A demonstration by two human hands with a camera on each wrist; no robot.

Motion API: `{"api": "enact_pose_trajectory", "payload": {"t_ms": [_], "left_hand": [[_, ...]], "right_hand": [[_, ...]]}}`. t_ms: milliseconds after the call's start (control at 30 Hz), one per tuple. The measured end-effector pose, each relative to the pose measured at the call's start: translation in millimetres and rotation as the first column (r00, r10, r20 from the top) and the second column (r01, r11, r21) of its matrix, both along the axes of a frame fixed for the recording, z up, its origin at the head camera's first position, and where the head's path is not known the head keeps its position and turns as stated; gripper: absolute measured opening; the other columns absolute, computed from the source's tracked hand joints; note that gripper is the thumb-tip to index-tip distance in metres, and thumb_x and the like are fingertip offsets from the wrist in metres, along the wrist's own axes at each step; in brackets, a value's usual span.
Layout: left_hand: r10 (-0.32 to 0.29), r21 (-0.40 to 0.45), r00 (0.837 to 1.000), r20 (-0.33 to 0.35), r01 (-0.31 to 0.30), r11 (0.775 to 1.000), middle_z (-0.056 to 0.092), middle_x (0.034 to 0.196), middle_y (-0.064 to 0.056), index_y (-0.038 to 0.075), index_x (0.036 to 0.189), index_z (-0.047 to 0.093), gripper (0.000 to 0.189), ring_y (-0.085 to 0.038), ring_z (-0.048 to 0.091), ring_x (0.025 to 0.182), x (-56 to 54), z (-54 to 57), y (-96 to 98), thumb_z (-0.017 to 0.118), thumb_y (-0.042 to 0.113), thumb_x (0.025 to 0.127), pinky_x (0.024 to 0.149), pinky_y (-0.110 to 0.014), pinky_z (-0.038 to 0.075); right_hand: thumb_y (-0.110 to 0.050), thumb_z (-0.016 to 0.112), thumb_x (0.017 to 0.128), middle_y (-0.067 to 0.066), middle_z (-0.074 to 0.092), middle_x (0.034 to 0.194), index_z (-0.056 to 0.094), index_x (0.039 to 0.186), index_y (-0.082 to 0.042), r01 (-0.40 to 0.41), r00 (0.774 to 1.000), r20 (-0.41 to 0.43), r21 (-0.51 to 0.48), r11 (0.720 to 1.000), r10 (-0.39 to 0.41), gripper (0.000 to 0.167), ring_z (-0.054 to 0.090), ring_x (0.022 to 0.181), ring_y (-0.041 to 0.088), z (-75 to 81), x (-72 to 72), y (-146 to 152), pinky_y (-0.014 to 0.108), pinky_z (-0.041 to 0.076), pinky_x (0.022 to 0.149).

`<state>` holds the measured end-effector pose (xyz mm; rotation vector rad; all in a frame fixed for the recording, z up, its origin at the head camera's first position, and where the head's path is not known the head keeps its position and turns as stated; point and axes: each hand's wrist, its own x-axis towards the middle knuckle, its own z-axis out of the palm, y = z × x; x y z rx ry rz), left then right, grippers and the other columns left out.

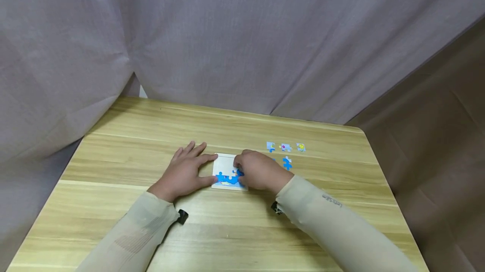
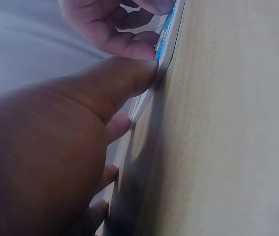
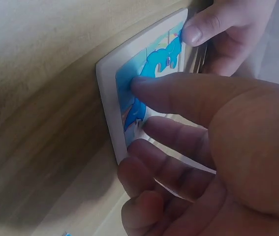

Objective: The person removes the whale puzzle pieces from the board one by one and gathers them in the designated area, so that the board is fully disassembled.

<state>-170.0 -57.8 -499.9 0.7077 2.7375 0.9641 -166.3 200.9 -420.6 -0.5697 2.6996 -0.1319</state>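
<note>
A small white puzzle tray [image 1: 224,163] lies on the table, with joined blue puzzle pieces [image 1: 226,179] along its near side. My left hand [image 1: 185,176] rests at the tray's left side, fingers spread, its thumb and index fingertip touching the edge. Over the tray's right side, my right hand [image 1: 263,171] pinches a blue puzzle piece [image 3: 135,112] between thumb and index finger, low at the tray's near right corner. The right hand's other fingers are curled beside the tray's edge in the right wrist view. In the head view this hand hides most of that piece.
To the tray's right lie several loose puzzle pieces, among them one with a yellow figure [image 1: 301,147], one with a pink mark [image 1: 286,148] and a blue one [image 1: 287,163]. Another is mostly behind the right hand. A grey curtain [image 1: 227,44] hangs beyond the table [image 1: 212,230].
</note>
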Motion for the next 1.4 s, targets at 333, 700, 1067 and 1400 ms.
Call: {"api": "enact_pose_trajectory", "payload": {"t_ms": [333, 700, 1067, 1400], "left_hand": [[0.000, -0.009, 1.000, -0.002, 0.000, 1.000, 0.036, 0.184, -0.012, 0.033, 0.160, 0.065, 0.072, -0.046, 0.018, 0.175, 1.6, 1.2, 2.0, 0.084, 0.059, 0.097, 0.139, -0.073, 0.011], [-0.002, -0.006, 1.000, -0.009, 0.002, 1.000, 0.036, 0.184, -0.014, 0.032, 0.160, 0.065, 0.072, -0.047, 0.018, 0.175, 1.9, -0.3, 1.7, 0.084, 0.061, 0.096, 0.139, -0.073, 0.011], [0.003, -0.005, 1.000, 0.003, -0.003, 1.000, 0.035, 0.184, -0.013, 0.033, 0.161, 0.064, 0.072, -0.046, 0.017, 0.175, 2.0, -0.8, -0.1, 0.084, 0.060, 0.097, 0.140, -0.072, 0.010], [-0.005, -0.005, 1.000, -0.012, 0.005, 1.000, 0.035, 0.184, -0.014, 0.032, 0.162, 0.063, 0.073, -0.048, 0.019, 0.174, -0.5, 0.6, 0.7, 0.084, 0.059, 0.097, 0.139, -0.073, 0.010]], "right_hand": [[-0.021, 0.087, 0.100, -0.001, 0.070, 0.112, 0.075, 0.125, -0.014, 0.042, 0.999, 0.014, -0.030, 0.999, -0.041, 0.028, 0.063, 0.097, 0.017, -2.7, 2.9, 1, 0.040, 0.060, 0.096], [-0.019, 0.088, 0.099, -0.004, 0.068, 0.114, 0.071, 0.121, -0.019, -0.009, 0.998, -0.066, -0.175, 0.985, -0.003, 0.028, 0.062, 0.096, 0.012, -12.2, 13.5, 15, 0.035, 0.059, 0.089], [-0.013, 0.086, 0.100, -0.006, 0.064, 0.109, 0.067, 0.118, -0.020, -0.115, 0.985, -0.151, -0.218, 0.969, 0.083, 0.027, 0.061, 0.094, 0.012, -20.6, 18.3, 21, 0.032, 0.058, 0.086], [-0.003, 0.068, 0.107, -0.009, 0.065, 0.090, 0.065, 0.108, -0.019, -0.172, 0.977, -0.171, -0.254, 0.952, 0.131, 0.016, 0.061, 0.086, 0.012, -19.5, 21.4, 20, 0.028, 0.053, 0.079]]}}
